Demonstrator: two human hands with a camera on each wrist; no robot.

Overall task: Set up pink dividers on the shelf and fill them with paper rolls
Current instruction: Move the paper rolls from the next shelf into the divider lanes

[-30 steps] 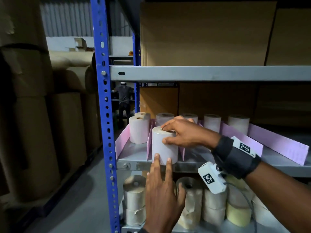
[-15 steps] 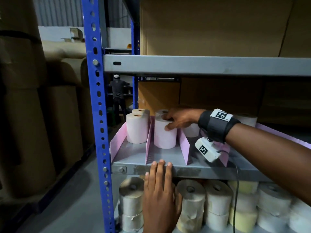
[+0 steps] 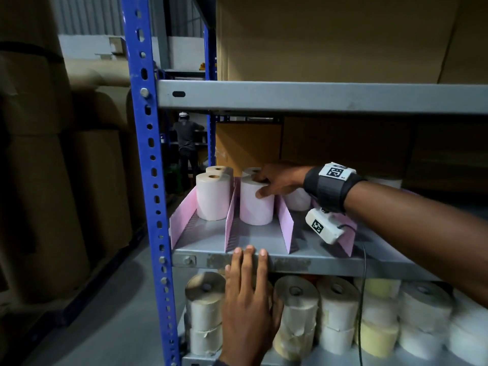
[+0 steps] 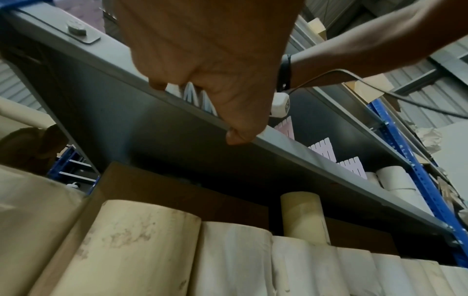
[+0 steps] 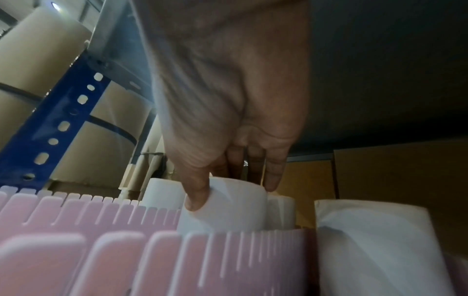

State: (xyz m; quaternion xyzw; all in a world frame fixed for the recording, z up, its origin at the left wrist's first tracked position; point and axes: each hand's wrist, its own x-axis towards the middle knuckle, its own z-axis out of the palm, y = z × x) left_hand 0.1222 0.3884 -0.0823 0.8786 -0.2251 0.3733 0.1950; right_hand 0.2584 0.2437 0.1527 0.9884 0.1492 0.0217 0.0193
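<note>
My right hand (image 3: 280,180) grasps a white paper roll (image 3: 256,204) from above on the grey shelf (image 3: 330,260), thumb against the roll's near side and fingers over its top rim; the right wrist view shows the thumb (image 5: 196,198) pressed on the roll's wall. The roll stands upright directly under my palm, in the lane between two pink dividers (image 3: 286,223), one on each side of the grip. A second roll (image 3: 250,171) stands just behind the gripped one in the same lane, touching my fingertips. Left of the grip, past a divider, two more rolls (image 3: 212,196) stand in the neighbouring lane; right of it, under my wrist, another roll (image 3: 298,200) sits in the next lane. My left hand (image 3: 248,305) lies flat and unclenched below, straight fingers resting over the shelf's front lip, holding nothing, in front of stacked rolls (image 3: 335,313) on the lower level.
</note>
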